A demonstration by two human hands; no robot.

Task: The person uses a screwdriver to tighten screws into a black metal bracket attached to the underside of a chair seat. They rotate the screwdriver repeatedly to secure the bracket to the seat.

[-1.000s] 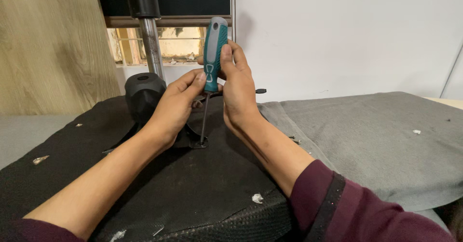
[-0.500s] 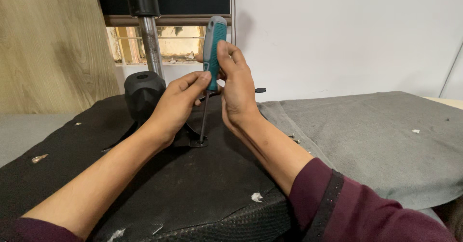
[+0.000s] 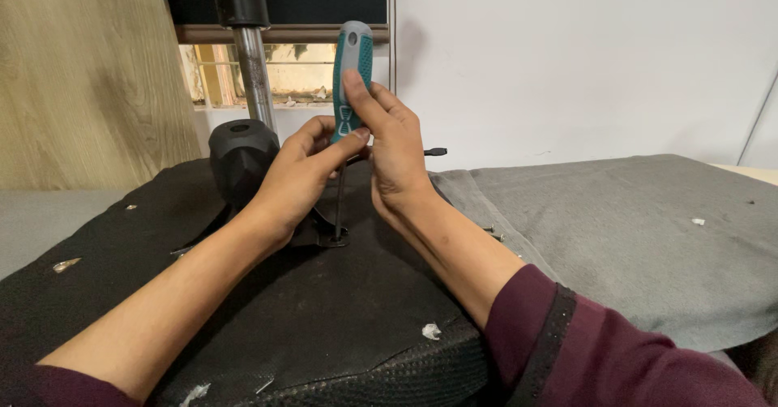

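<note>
Held the teal screwdriver (image 3: 351, 83) upright, both hands closed around its handle, left hand (image 3: 301, 172) low, right hand (image 3: 395, 152) higher, tip seated at the black bracket (image 3: 334, 235); best kept vertical, pressed firmly.

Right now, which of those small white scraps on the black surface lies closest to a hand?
The white scrap beside the right forearm, near the black surface's front edge; the others lie farther left.
</note>
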